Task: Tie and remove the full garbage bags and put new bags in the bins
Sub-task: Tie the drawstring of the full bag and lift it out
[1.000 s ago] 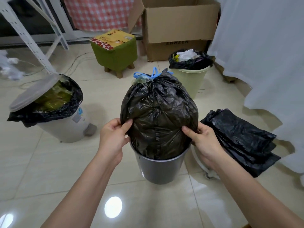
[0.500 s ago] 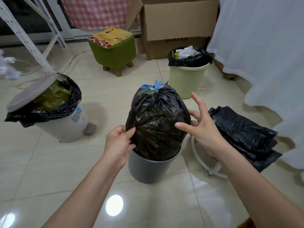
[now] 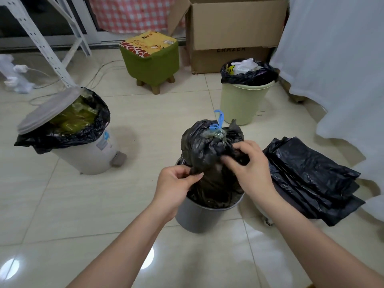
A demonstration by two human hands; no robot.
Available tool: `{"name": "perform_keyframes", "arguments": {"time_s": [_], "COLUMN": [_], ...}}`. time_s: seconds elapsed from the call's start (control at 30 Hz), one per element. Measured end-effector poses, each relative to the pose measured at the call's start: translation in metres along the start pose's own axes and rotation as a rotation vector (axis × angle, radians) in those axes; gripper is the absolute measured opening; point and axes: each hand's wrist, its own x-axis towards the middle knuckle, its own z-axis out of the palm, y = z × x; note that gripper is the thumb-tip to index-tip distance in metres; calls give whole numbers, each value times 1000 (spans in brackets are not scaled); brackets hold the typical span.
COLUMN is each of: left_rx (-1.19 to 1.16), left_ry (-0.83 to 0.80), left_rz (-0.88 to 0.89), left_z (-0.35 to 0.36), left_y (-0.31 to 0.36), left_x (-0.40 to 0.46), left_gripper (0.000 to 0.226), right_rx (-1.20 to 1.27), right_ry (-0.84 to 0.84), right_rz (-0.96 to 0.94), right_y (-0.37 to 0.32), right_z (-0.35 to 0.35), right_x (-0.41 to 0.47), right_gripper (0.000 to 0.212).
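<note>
Both hands, flanking the bag's sides a second ago, are now gathering plastic higher up: the left hand is pinching a fold, the right hand is clutching the bunched top. The tied black garbage bag is standing upright in the grey bin, its blue drawstring pointing upward.

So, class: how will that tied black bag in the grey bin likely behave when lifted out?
The tied bag is probably floppy: its film creases where the left hand and right hand pinch it. It bulges, so it may sag and drag on the grey bin.
</note>
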Motion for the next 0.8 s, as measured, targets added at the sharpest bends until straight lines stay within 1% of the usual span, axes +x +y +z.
{"name": "perform_keyframes", "arguments": {"time_s": [0.03, 0.1, 0.17, 0.23, 0.27, 0.3, 0.37, 0.4, 0.43, 0.5, 0.63, 0.73, 0.8], "left_rx": [35, 117, 134, 101, 123, 208, 455, 532, 551, 503, 390, 355, 335], "left_ry": [-17, -58, -110, -166, -156, -106, 5, 30, 41, 55, 98, 117, 113], "left_rz": [4, -1, -55, -128, -134, -108, -16, 23, 44, 51, 36, 20, 16], "left_z": [0, -1, -8, -22, -30, -36, -44, -44, -42, -37, -22, -12, -9], "left_y": [-1, -3, 0, 5, 6, 5, -2, -6, -11, -19, -25, -28, -29], "left_x": [0, -1, 0, 4, 7, 11, 16, 19, 22, 30, 42, 45, 46], "left_gripper": [19, 18, 13, 15, 17, 18, 19, 18, 16, 12, 5, 7, 8], "right_rx": [4, 51, 149, 208, 219, 233, 289, 315, 332, 355, 368, 393, 420], "right_ry": [25, 48, 43, 33, 26, 19, 4, -6, -18, -41, -86, -112, -118], "right_rz": [5, 59, 137, 169, 173, 177, 185, 188, 189, 186, 163, 158, 173], "right_y": [2, 7, 12, 18, 20, 23, 26, 27, 29, 30, 31, 33, 36], "right_z": [0, -5, -11, -17, -19, -20, -23, -25, -27, -30, -36, -45, -50], "right_x": [2, 8, 14, 19, 20, 20, 19, 19, 20, 22, 21, 18, 18], "right_gripper": [22, 16, 20, 27, 27, 25, 24, 25, 24, 23, 28, 28, 19]}}
